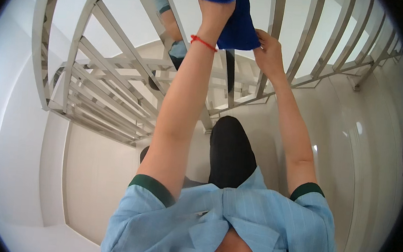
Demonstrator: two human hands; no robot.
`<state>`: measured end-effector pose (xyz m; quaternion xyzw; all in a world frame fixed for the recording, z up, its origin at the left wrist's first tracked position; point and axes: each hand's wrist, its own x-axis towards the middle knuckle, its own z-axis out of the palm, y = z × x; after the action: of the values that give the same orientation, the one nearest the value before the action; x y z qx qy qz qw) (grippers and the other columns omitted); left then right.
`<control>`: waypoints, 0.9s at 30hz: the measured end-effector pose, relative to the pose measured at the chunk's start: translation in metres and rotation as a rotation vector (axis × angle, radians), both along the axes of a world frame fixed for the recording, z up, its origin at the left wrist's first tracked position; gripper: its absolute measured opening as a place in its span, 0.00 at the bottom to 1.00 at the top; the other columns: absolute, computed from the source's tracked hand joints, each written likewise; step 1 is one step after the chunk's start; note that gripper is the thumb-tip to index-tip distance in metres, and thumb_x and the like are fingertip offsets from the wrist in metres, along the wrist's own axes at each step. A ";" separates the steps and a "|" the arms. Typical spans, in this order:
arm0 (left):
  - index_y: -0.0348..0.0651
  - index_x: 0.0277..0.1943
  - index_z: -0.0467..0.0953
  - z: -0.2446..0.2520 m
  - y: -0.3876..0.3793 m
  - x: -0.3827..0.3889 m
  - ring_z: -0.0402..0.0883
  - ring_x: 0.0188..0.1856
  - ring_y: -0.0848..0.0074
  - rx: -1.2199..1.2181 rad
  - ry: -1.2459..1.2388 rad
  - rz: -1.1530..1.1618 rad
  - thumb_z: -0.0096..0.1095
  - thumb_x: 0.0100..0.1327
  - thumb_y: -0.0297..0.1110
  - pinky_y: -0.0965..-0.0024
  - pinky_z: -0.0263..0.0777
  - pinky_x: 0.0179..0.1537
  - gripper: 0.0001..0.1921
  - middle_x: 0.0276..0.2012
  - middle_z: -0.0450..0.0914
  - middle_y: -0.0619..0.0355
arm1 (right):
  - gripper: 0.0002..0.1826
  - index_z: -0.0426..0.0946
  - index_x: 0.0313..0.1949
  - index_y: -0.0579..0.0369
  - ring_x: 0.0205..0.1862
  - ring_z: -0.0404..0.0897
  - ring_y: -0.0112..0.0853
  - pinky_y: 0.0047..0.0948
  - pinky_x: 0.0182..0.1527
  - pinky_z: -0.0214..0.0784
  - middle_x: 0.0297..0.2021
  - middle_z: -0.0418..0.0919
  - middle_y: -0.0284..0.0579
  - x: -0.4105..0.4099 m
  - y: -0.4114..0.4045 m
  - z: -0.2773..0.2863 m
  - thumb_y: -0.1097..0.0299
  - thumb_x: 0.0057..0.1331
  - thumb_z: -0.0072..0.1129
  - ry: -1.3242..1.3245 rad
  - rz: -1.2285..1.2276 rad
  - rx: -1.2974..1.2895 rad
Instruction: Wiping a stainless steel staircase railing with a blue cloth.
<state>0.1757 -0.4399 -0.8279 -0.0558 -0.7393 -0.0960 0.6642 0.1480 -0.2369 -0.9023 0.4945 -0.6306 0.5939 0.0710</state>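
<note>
A dark blue cloth (239, 26) hangs at the top of the head view, in front of the upright bars of a metal stair railing (275, 21). My left hand (215, 11) is raised at the cloth, which covers its fingers; a red string bracelet (203, 43) is on that wrist. With thumb and fingertips, my right hand (268, 53) pinches the cloth's lower right corner, close to a railing bar. Whether the cloth touches the bars behind it cannot be told.
More railing with slanting bars (111, 97) runs down at the left, beside a white wall (20, 129). Stair steps show behind the bars. Glossy beige floor tiles (332, 136) lie at the right. My knee (232, 146) is close to the railing's base.
</note>
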 end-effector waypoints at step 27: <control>0.37 0.63 0.72 -0.294 0.100 0.148 0.79 0.58 0.58 1.332 -0.357 -0.939 0.67 0.63 0.38 0.56 0.71 0.59 0.27 0.59 0.77 0.48 | 0.14 0.80 0.50 0.65 0.49 0.83 0.30 0.29 0.54 0.72 0.44 0.84 0.46 0.043 0.053 -0.234 0.73 0.72 0.48 -0.737 0.029 0.216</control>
<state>0.3233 -0.3396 -1.1219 0.0622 -0.5220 -0.7873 0.3221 0.1909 -0.1834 -1.1361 0.2613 -0.6658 0.6628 -0.2216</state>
